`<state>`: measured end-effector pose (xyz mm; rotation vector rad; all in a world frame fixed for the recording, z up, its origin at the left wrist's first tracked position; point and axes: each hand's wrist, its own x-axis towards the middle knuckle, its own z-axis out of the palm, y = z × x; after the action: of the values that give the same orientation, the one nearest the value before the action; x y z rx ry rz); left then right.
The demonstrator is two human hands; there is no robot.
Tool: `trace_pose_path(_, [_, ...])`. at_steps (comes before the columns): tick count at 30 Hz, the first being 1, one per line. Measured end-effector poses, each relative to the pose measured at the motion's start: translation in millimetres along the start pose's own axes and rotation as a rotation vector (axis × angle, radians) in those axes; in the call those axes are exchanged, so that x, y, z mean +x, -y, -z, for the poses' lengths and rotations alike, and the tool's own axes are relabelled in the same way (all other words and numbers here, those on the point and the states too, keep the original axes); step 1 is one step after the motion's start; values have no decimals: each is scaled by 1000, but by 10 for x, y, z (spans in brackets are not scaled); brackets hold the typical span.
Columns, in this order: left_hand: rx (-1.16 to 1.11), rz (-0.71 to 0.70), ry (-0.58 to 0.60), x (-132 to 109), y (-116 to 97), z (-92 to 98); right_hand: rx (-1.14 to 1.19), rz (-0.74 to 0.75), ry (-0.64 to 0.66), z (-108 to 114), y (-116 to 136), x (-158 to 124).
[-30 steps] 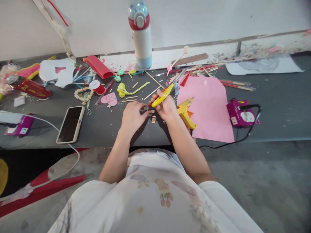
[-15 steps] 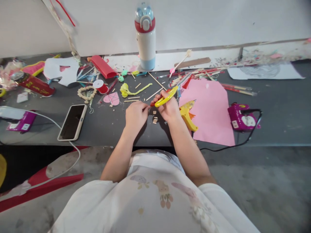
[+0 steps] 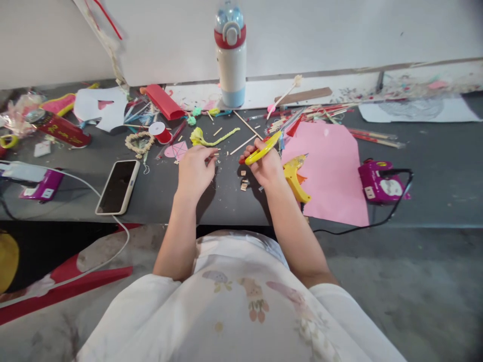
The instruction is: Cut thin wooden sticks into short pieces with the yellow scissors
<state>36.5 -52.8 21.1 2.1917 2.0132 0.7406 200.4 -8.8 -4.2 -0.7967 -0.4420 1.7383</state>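
My left hand (image 3: pixel 196 171) is over the short wooden sticks (image 3: pixel 216 149) on the grey tabletop. Its thumb and forefinger come together at the end of one thin stick; the other fingers are mostly hidden. My right hand (image 3: pixel 266 163) is wrapped round scissors with yellow and red handles (image 3: pixel 264 149), blades pointing away to the upper right. Between the hands lies a little group of cut wooden bits (image 3: pixel 244 185). Longer thin sticks (image 3: pixel 243 145) and a yellow pipe-cleaner flower (image 3: pixel 198 136) rest beyond them.
A yellow glue gun (image 3: pixel 296 181) lies on pink paper (image 3: pixel 328 176) to the right, near a purple power block (image 3: pixel 383 183) with a black cord. A white bottle (image 3: pixel 232 73) stands behind. Leftward are a phone (image 3: pixel 117 187), a red thread spool (image 3: pixel 160 133) and a red can (image 3: pixel 60 128).
My left hand has moved left and away from the scissors to the short sticks. My right hand still holds the scissors in about the same place. The view has shifted slightly.
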Motion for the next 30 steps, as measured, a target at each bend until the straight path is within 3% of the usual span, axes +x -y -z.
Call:
trace_pose_path(5, [12, -87, 91, -32, 50, 8, 7, 6, 5, 3, -2, -6])
trace_pose_path(11, [63, -58, 127, -54, 45, -4, -30, 10, -2, 4, -12, -9])
trace_pose_path(23, [12, -185, 291, -209, -204, -103, -95, 59, -51, -25, -7, 3])
trace_pose_path(30, [-37, -216, 296, -195, -261, -185, -134, 51, -73, -18, 11, 6])
